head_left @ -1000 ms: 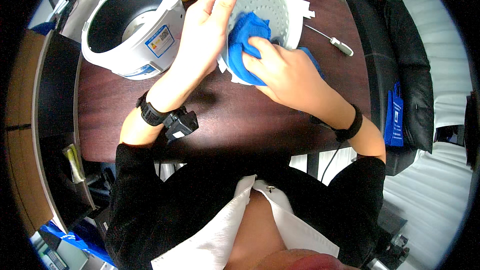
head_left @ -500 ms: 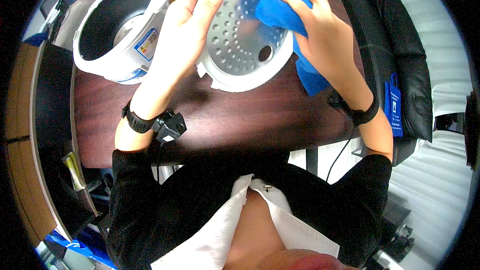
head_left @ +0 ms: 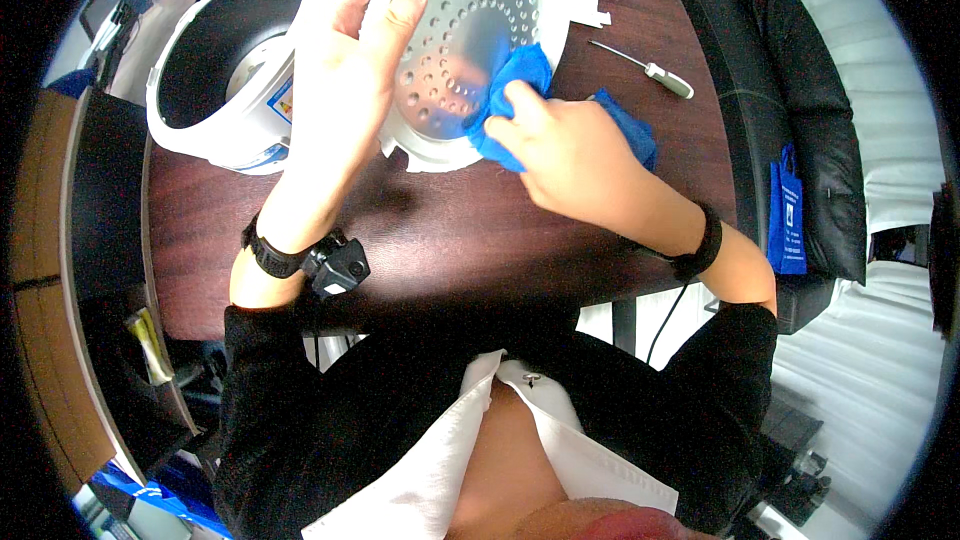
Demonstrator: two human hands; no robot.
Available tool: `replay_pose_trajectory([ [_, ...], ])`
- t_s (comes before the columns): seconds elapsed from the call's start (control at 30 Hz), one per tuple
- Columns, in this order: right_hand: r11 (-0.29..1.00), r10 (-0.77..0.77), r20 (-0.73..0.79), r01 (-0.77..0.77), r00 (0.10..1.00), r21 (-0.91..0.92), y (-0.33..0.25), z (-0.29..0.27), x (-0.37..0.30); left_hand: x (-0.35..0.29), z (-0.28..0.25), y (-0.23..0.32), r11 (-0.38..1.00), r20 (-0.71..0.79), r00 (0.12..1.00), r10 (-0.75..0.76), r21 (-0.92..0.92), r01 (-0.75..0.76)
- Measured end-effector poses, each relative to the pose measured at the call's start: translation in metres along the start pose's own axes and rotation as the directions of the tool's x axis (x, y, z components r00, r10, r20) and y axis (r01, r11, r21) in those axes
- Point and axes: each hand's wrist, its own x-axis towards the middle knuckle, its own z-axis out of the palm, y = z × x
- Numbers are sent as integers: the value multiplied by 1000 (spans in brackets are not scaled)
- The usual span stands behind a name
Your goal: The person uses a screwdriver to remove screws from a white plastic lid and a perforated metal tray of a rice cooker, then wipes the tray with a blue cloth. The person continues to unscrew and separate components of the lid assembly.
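A round dimpled metal lid with a white rim (head_left: pixel 470 0), like one from a rice cooker, is held tilted above the far middle of the table. My left hand (head_left: pixel 345 90) grips its left edge, the thumb lying over the front. In my right hand (head_left: pixel 585 152) is a bunched blue cloth (head_left: pixel 525 68), pressed against the lid's near right part. A tail of the cloth hangs out beyond the fingers. Left of my left hand stands a white cooker body (head_left: pixel 235 130) with a dark interior; my hand and forearm cover part of its right side.
On the dark wood table (head_left: pixel 480 230), a screwdriver (head_left: pixel 660 78) with a pale handle lies right of the lid. A black sofa (head_left: pixel 815 80) is beyond the right edge, with a blue bag (head_left: pixel 787 215) against it. Shelving (head_left: pixel 105 180) borders the left side.
My right hand has swept the cloth down and left across the lid, to its near edge. The lid has shifted slightly left, and the screwdriver now shows.
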Motion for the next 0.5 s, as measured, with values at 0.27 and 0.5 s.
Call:
replay_pose_trajectory([
  [0.27,875,111,-369,85,923,476,-20,-10,29,-3,3,-22,979,-35,999,-17,204,24],
  [0.5,998,65,-609,-65,790,22,20,-24,42,-1,4,-33,998,66,996,-66,29,64],
])
